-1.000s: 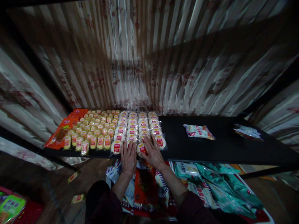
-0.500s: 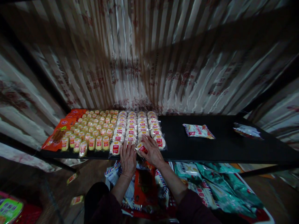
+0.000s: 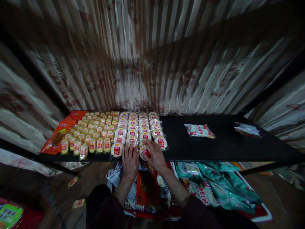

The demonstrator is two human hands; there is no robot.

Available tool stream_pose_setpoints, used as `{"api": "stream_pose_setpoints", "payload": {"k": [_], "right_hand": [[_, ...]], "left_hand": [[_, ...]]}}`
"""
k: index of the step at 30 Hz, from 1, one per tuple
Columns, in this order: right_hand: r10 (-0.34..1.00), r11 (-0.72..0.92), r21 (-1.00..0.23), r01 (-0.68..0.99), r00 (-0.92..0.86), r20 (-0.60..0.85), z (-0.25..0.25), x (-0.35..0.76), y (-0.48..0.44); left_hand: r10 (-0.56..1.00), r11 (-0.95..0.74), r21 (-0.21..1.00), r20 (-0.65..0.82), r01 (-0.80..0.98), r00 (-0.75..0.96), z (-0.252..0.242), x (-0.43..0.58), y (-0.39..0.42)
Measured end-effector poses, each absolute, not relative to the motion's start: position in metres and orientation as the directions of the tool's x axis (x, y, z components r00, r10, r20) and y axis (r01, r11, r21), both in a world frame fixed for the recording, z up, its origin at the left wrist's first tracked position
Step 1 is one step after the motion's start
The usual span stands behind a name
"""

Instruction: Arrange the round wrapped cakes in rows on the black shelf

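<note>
Four columns would be too exact to count, so several rows of round white rice crackers in clear wrappers (image 3: pixel 117 149) lie on a black shelf (image 3: pixel 202 151). My left hand (image 3: pixel 131 161) rests with fingers stretched over the front of one row, mostly covering the packet beneath. Beside it, my right hand (image 3: pixel 156 158) has its thumb and fingers around a wrapped rice cracker (image 3: pixel 144 153) at the front of the neighbouring row. That packet's red label shows between the fingers and is tilted. The fingertips' far sides are hidden.
Small yellow wrapped cakes (image 3: pixel 92 144) and orange snack packets (image 3: pixel 56 138) fill the shelf's left part. A white packet (image 3: pixel 200 130) and a silvery packet (image 3: pixel 247 129) lie to the right. Below are green bags (image 3: pixel 221 187); two yellow packets (image 3: pixel 78 203) lie on the floor.
The view has shifted slightly, so the shelf sits a little higher and further left. Both hands keep nearly the same places on the rice crackers.
</note>
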State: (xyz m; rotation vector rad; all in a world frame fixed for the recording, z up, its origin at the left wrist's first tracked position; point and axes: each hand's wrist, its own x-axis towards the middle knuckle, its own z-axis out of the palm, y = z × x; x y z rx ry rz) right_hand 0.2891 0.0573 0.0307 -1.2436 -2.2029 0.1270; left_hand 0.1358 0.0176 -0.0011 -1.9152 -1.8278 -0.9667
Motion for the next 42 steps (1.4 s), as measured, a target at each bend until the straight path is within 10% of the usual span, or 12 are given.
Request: {"api": "stream_pose_setpoints", "payload": {"k": [42], "right_hand": [[0.807,0.38,-0.582,0.719,0.049,0.588,-0.005,0.304,0.038]], "left_hand": [[0.797,-0.124,0.194,0.604,0.973,-0.019,0.015,0.149,0.005]]}}
